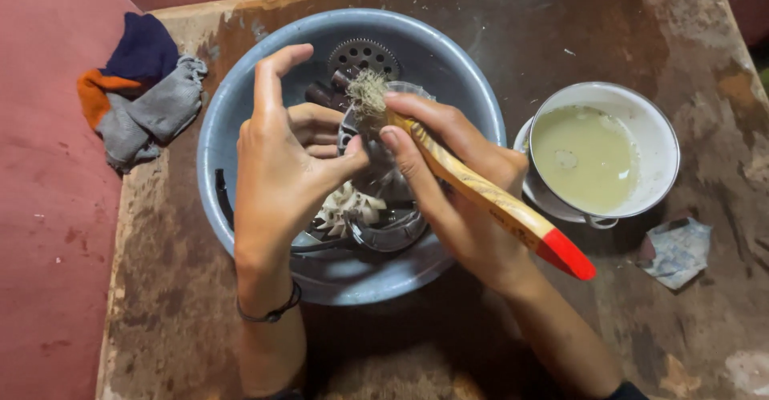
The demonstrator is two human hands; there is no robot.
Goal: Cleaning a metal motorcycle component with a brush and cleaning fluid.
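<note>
Item: grey metal basin (240, 88) on a worn, stained brown table (561, 32), holding dark metal parts, among them a round gear (364, 54) at the far side and a white finned piece (348, 206).

Left hand (280, 152): over the basin, thumb and fingers closed on a round metal part (376, 172); forefinger raised.

Right hand (448, 180): gripping a paintbrush (489, 196), wooden handle with red end, bristles on the part's upper edge.

Right of basin: white pot (657, 128) of cloudy yellowish liquid; near it, a crumpled pale wrapper (677, 249).

Left, on red floor: grey, blue and orange rags (144, 88).
</note>
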